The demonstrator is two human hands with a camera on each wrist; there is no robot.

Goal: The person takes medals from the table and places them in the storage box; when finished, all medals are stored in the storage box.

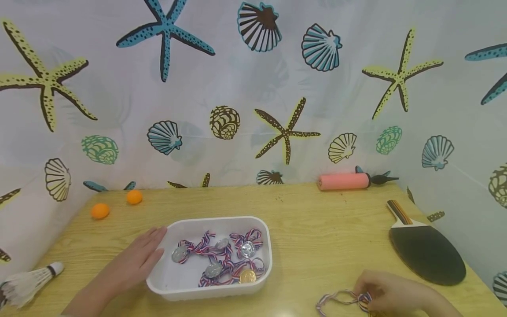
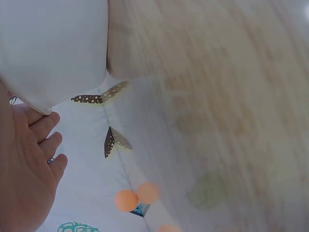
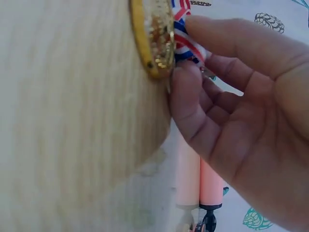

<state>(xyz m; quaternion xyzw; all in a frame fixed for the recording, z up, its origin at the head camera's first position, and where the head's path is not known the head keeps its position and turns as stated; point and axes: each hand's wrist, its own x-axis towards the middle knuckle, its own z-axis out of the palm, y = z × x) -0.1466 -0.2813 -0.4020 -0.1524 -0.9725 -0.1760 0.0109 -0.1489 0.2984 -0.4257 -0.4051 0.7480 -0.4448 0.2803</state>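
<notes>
A white plastic tub [image 1: 214, 293] holds several silver medals [image 1: 214, 269] and a gold medal [image 1: 247, 276], all on red, white and blue striped ribbons. My left hand [image 1: 132, 262] rests at the tub's left rim with its fingers extended; in the left wrist view the fingertips [image 2: 54, 118] lie right by the rim's edge. Off to the right of the tub, my right hand [image 1: 390, 293] pinches the ribbon [image 3: 186, 46] of another gold medal [image 3: 154, 36] between thumb and fingers, low over the table. A loop of that ribbon trails out to the left of the hand.
Two orange balls [image 1: 101, 211] sit at the back left, and a shuttlecock [image 1: 29, 284] lies at the left edge. A pink hand pump [image 1: 343, 181] lies along the back curtain [image 1: 222, 167]. On the right is a black table tennis bat [image 1: 428, 253].
</notes>
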